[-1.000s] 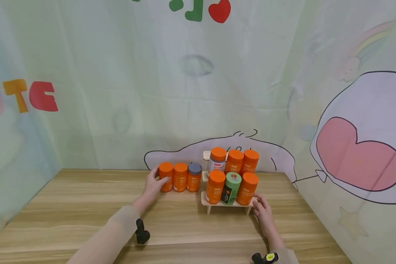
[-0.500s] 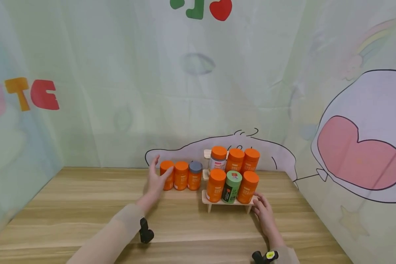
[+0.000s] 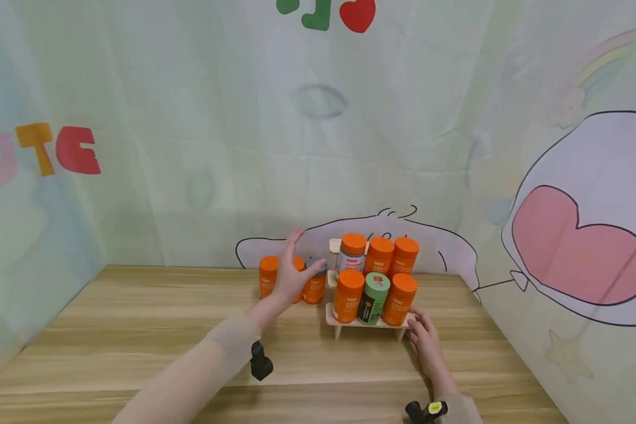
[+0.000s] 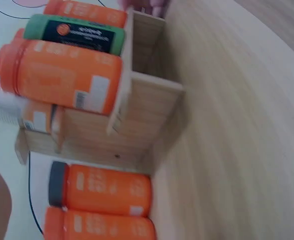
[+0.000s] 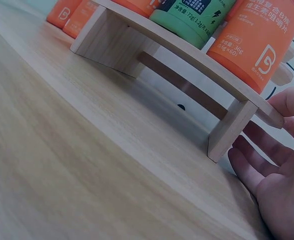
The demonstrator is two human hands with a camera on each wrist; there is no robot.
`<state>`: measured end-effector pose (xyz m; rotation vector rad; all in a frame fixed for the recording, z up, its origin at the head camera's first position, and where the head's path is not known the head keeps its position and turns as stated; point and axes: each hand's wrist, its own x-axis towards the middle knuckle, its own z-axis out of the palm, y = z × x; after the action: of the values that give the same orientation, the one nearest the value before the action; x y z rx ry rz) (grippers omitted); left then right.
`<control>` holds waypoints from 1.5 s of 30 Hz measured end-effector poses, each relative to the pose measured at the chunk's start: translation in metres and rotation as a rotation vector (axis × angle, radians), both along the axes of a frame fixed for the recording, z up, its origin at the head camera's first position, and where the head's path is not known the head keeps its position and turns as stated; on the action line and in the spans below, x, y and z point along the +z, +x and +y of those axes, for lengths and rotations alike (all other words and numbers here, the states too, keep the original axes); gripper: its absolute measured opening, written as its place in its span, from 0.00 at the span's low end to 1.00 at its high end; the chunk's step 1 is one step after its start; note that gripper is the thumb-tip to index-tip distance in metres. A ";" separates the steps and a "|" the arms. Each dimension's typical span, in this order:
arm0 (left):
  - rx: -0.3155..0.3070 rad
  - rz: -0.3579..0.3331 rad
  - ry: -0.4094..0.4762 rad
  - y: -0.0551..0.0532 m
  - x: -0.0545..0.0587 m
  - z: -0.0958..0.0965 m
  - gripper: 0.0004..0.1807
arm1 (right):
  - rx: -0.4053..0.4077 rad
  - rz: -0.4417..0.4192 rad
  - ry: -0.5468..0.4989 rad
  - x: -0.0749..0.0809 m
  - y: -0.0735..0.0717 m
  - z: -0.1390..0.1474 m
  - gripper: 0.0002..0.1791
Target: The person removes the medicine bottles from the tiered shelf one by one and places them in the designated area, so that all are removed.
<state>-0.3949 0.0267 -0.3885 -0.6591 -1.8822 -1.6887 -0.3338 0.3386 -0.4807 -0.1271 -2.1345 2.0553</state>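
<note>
In the head view my left hand (image 3: 290,277) is held up with fingers spread and nothing in them. It overlaps the middle orange bottle and part of the grey-lidded bottle (image 3: 314,291), which stand on the table beside an orange-lidded bottle (image 3: 268,278). To their right is a stepped wooden rack (image 3: 331,318) carrying several bottles. My right hand (image 5: 287,175) grips the right end of its lowest shelf, thumb side at the board's end and other fingers curled underneath by the leg. Closest to that hand on the shelf stands an orange bottle (image 3: 400,300).
A green bottle (image 3: 373,300) and another orange bottle (image 3: 347,297) share the front shelf. Higher up stand a white-labelled bottle (image 3: 352,253) and two orange ones. Behind the wood-grain table (image 3: 164,318) hangs a printed curtain (image 3: 191,118).
My left hand has left the leftmost orange bottle, spreading its fingers and moving right across the row toward the grey-lidded one. My right hand stays at the rack's end.
</note>
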 end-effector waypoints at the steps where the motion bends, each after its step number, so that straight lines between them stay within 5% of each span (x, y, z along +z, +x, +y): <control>1: -0.031 -0.022 -0.002 0.000 0.004 0.004 0.42 | 0.004 -0.002 0.004 0.000 0.000 0.000 0.23; 6: -0.158 -0.130 -0.029 -0.003 0.020 0.025 0.51 | 0.006 -0.009 0.005 0.000 0.000 0.001 0.24; 18: -0.270 -0.321 -0.124 -0.013 0.032 0.055 0.51 | -0.004 0.006 -0.008 -0.001 -0.001 0.001 0.20; 36: -0.220 -0.452 -0.195 -0.024 0.033 0.057 0.43 | 0.007 -0.007 -0.004 0.002 0.000 0.000 0.20; 45: -0.219 -0.458 -0.164 -0.019 0.035 0.057 0.38 | -0.002 0.002 -0.013 0.002 0.001 0.000 0.19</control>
<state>-0.4138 0.0832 -0.3535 -0.5943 -2.3574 -1.9669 -0.3333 0.3385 -0.4787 -0.1284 -2.1193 2.0681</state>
